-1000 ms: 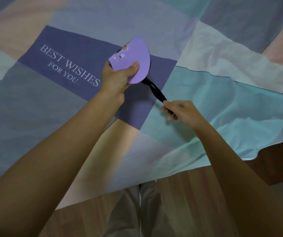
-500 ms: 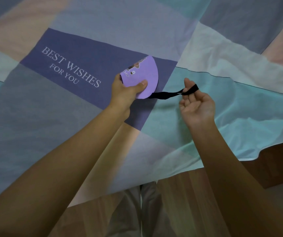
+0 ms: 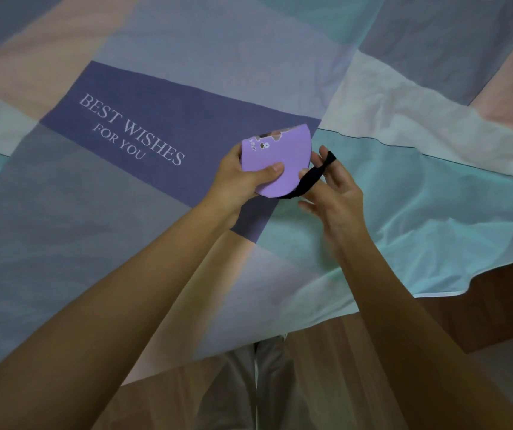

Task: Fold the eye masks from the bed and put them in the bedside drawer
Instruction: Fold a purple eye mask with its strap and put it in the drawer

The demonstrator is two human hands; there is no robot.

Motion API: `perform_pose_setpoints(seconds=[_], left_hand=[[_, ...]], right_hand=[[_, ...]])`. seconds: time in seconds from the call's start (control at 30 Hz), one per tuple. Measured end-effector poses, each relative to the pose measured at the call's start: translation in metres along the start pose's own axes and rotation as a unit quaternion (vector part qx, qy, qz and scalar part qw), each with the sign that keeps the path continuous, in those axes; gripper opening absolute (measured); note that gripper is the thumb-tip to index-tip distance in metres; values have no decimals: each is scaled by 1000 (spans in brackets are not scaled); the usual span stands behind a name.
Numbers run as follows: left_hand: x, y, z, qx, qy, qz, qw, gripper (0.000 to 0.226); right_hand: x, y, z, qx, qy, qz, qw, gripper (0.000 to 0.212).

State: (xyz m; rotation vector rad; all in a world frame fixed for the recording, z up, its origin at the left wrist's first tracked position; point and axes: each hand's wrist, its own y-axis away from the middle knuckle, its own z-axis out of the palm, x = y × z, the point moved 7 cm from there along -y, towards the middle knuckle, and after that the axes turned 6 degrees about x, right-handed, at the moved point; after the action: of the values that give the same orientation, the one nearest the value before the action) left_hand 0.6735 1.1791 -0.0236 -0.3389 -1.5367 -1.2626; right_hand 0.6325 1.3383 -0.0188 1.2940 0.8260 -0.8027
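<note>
A purple eye mask (image 3: 289, 159), folded in half with a small printed pattern near its top edge, is held above the bed. My left hand (image 3: 243, 178) grips it, thumb across the front face. Its black elastic strap (image 3: 314, 176) runs from the mask's lower edge up over the fingers of my right hand (image 3: 332, 190), which is close against the mask's right side with the strap looped round a raised finger. No drawer is in view.
The bed is covered by a patchwork quilt (image 3: 435, 212) in blue, teal, pink and white, with "BEST WISHES FOR YOU" (image 3: 131, 131) printed on a dark panel. The quilt's edge hangs over wooden flooring (image 3: 326, 352) near my legs.
My right hand has brought the strap in from stretched out at the right to close against the mask. My left hand and the mask have shifted slightly toward me.
</note>
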Motion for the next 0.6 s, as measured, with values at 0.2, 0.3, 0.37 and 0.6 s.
perform_pose_setpoints(seconds=[0.2, 0.3, 0.37, 0.6], left_hand=[[6, 4, 6, -114, -76, 7, 991, 45], [8, 5, 8, -161, -122, 7, 979, 45], [10, 6, 10, -184, -140, 14, 973, 44], [14, 12, 14, -194, -106, -7, 975, 21]], right_hand=[[-20, 3, 5, -35, 97, -90, 991, 55], [-24, 4, 9, -44, 116, -110, 986, 54], [-26, 4, 13, -49, 142, -123, 981, 46], [-18, 1, 10, -27, 95, -41, 994, 30]])
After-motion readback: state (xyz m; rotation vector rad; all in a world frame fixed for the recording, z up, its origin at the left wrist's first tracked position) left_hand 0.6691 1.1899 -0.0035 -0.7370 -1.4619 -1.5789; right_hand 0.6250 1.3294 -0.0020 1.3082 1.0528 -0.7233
